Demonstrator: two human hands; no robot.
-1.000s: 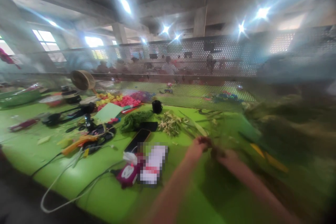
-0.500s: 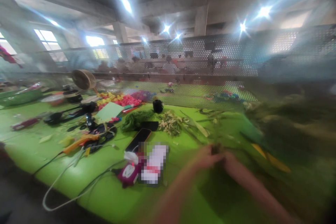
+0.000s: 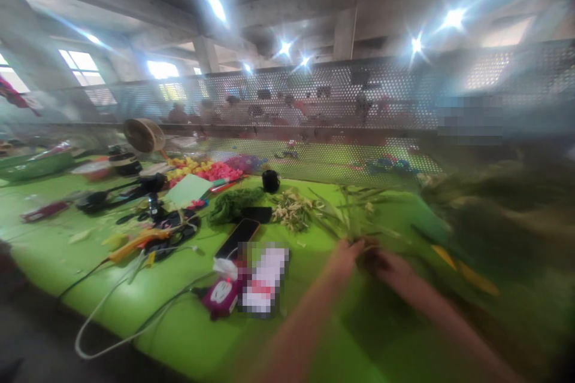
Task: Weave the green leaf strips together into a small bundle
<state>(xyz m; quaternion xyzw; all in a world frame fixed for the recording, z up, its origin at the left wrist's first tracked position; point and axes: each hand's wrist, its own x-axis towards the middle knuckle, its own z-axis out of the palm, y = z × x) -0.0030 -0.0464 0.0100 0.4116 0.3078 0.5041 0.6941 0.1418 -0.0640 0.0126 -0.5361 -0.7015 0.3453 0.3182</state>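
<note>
Over the right part of the green table (image 3: 175, 287), my left hand (image 3: 347, 252) is closed around a bundle of green stems (image 3: 351, 215) that fan out upward and away from me. Close beside it, nearly touching, my right hand (image 3: 383, 261) is closed at the lower end of the same bundle. Its fingertips are dark and blurred, so the exact grip is hard to see. Just left of the stems lies a heap of pale cut pieces (image 3: 291, 209). A dark green mass of leaves or cloth (image 3: 498, 221) lies to the right, blurred.
A black mug (image 3: 270, 181) stands near a perforated screen (image 3: 323, 158). Left of my arms lie a dark phone (image 3: 237, 238), a blurred-out device (image 3: 265, 281) and a purple pouch (image 3: 223, 296) with cables. An orange glue gun (image 3: 139, 244) and pink and yellow pieces (image 3: 211, 172) lie farther left.
Both hands have shifted slightly left and up. The stems now stand out spread above my left hand, where earlier they were blurred.
</note>
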